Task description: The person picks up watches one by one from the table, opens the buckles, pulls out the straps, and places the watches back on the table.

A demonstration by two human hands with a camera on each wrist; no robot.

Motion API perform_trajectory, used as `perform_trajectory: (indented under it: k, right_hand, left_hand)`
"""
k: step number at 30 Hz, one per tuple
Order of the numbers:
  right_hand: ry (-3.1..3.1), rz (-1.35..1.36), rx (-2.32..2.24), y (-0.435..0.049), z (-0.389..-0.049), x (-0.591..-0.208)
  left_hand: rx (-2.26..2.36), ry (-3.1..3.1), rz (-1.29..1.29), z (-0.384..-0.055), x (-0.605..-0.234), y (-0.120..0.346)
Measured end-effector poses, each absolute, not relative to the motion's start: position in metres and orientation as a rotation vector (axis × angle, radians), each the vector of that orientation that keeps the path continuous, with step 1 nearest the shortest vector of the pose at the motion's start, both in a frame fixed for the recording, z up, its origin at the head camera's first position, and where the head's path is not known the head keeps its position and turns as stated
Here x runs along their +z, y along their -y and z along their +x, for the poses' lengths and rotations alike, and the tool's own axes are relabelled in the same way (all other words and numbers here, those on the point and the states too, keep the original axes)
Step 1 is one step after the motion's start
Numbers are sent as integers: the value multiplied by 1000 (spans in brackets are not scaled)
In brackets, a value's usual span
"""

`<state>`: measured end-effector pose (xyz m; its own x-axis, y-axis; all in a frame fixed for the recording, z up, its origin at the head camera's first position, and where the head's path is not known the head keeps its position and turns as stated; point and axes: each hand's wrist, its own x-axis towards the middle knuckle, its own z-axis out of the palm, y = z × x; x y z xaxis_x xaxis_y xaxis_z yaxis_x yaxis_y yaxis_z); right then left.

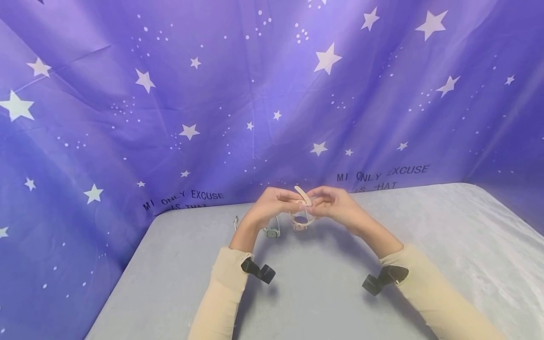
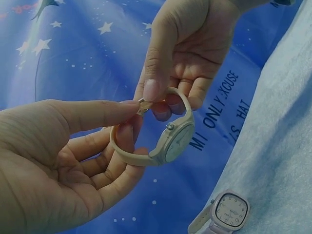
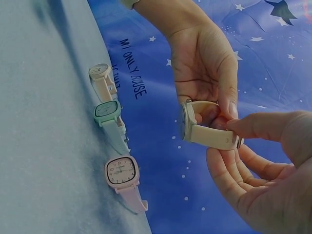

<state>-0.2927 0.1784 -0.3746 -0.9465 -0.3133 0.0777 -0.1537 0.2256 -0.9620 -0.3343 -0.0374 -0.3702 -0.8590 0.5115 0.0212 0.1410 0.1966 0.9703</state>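
A cream wristwatch (image 2: 178, 141) with a round face is held up in the air between both hands, its strap bent into a loop. My left hand (image 1: 272, 205) pinches the strap near the buckle with thumb and fingers. From the other side, my right hand (image 1: 340, 208) also pinches the strap ends, thumb on top. In the right wrist view, the strap (image 3: 212, 137) shows its side and a small hole, while the fingertips of both hands meet at the buckle and partly cover it.
Three more watches lie on the grey cloth-covered table (image 1: 323, 293): a pink square one (image 3: 122, 171), a mint green one (image 3: 107, 111) and a beige round one (image 3: 100, 71). A purple-blue star-patterned curtain (image 1: 255, 94) hangs behind the table.
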Motion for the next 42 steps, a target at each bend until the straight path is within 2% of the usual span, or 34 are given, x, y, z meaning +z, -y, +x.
perform_trajectory:
  k: [42]
  right_hand:
    - [-2318, -516, -1826, -175, -289, -371]
  left_hand:
    - [1779, -2174, 560, -336, -366, 45]
